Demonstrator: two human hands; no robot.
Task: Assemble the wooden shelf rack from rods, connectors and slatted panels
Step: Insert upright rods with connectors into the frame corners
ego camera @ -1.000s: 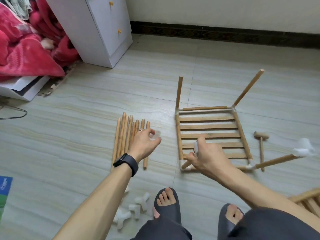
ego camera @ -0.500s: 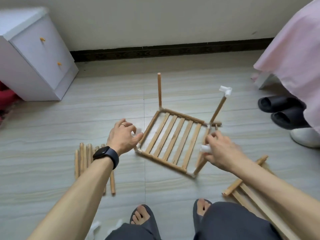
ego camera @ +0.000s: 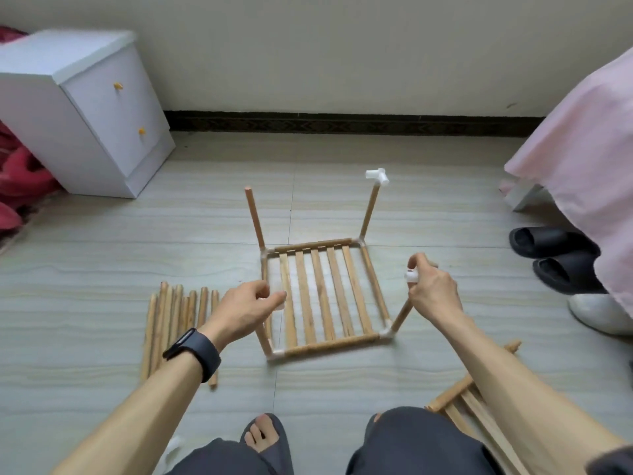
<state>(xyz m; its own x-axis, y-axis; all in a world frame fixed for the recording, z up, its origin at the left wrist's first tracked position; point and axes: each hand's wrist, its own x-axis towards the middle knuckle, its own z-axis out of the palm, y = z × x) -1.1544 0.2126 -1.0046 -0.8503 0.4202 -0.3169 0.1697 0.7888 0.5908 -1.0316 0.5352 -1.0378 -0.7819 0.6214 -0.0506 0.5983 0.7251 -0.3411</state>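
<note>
1. The slatted panel [ego camera: 322,296] lies flat on the tiled floor [ego camera: 102,255]. A white corner piece [ego camera: 278,354] joins its edges at each corner. All positions below are given relative to this panel.
2. A bare rod [ego camera: 255,217] rises from the panel's far-left corner.
3. A second rod [ego camera: 369,212] rises from the far-right corner. It carries a white top connector [ego camera: 376,175] on its upper end.
4. A third rod [ego camera: 400,315] leans outward from the near-right corner. The right hand [ego camera: 433,289] is clenched around the right connector [ego camera: 411,276] at this rod's upper end. The hand hides the joint itself.
5. A short rod [ego camera: 264,335] rises from the near-left corner. The left hand [ego camera: 245,308] hovers above the panel's left edge. It pinches the left connector [ego camera: 275,298] between thumb and fingertips. Contact with the short rod cannot be determined.
6. A bundle of loose rods [ego camera: 174,323] lies on the floor to the left of the panel, apart from it.
7. A spare panel [ego camera: 472,409] lies to the near right, partly hidden by the right forearm.
8. A white cabinet [ego camera: 85,111] stands to the far left of the panel. Black slippers [ego camera: 555,255] lie to its right.
</note>
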